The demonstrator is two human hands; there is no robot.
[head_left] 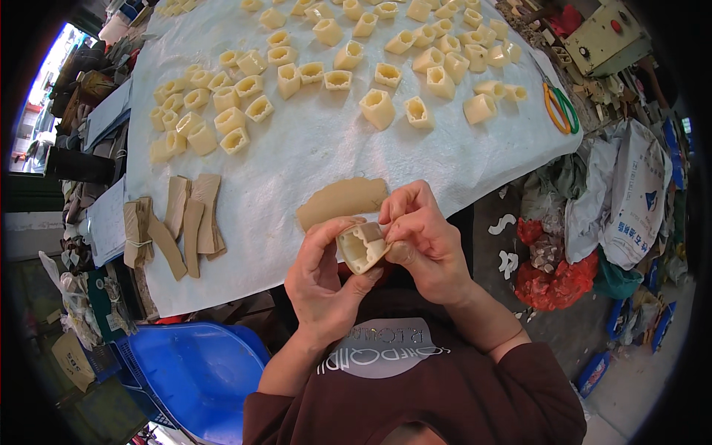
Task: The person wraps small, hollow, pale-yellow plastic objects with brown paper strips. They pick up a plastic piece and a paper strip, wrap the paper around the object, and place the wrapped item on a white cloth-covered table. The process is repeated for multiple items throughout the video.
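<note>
A hollow cream-coloured moulded piece (pixel 361 248) is held up over the near edge of the table, its jagged-rimmed opening facing me. My left hand (pixel 320 285) is closed around its left side, with the thumb under the lower rim and the fingers at the top. At the piece's right rim, my right hand (pixel 429 248) pinches with thumb and fingertips, which partly hide that edge. Just beyond my hands lies a curved tan sheet (pixel 343 200) with a scalloped edge. Many similar hollow pieces (pixel 377 109) stand and lie across the far part of the table.
Tan strips (pixel 199 215), some in a tied bundle, lie at the left on the white table covering (pixel 256 200). Scissors (pixel 561 107) with orange and green handles rest at the right edge. A blue tub (pixel 196 374) stands lower left; plastic bags (pixel 630 196) crowd the floor at right.
</note>
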